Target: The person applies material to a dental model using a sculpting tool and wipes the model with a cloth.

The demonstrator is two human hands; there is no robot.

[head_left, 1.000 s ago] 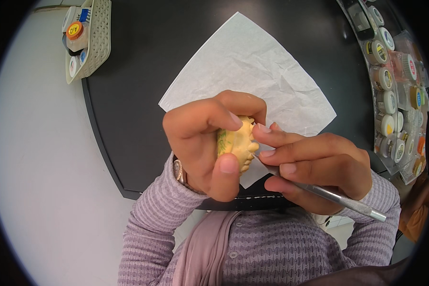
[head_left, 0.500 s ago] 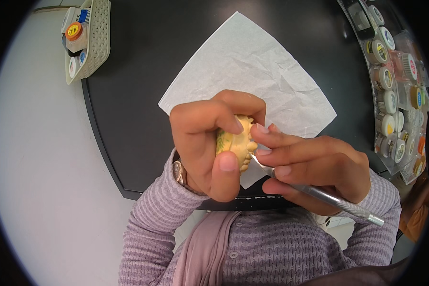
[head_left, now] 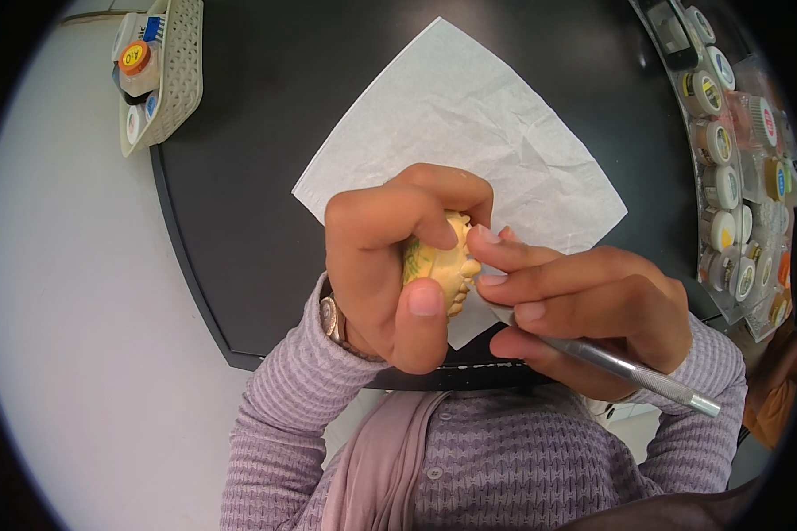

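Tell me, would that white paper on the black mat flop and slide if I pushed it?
Probably yes. The paper looks thin and creased, so it would likely bend and droop when lifted. It lies loose on the smooth mat, so a push may slide or crumple it. It seems light enough for a puff of air to shift. The left hand and right hand hover above its near corner.

Both arms wear ribbed lilac knit sleeves (head_left: pixel 292 416). A wristwatch (head_left: pixel 332 317) sits on the left wrist. A pink scarf (head_left: pixel 376 460) hangs over the buttoned front.

Yellow dental model (head_left: pixel 443 265) (green scribbles on it), silver tool (head_left: pixel 629 373), white tissue (head_left: pixel 469 124), black mat (head_left: pixel 266 177).
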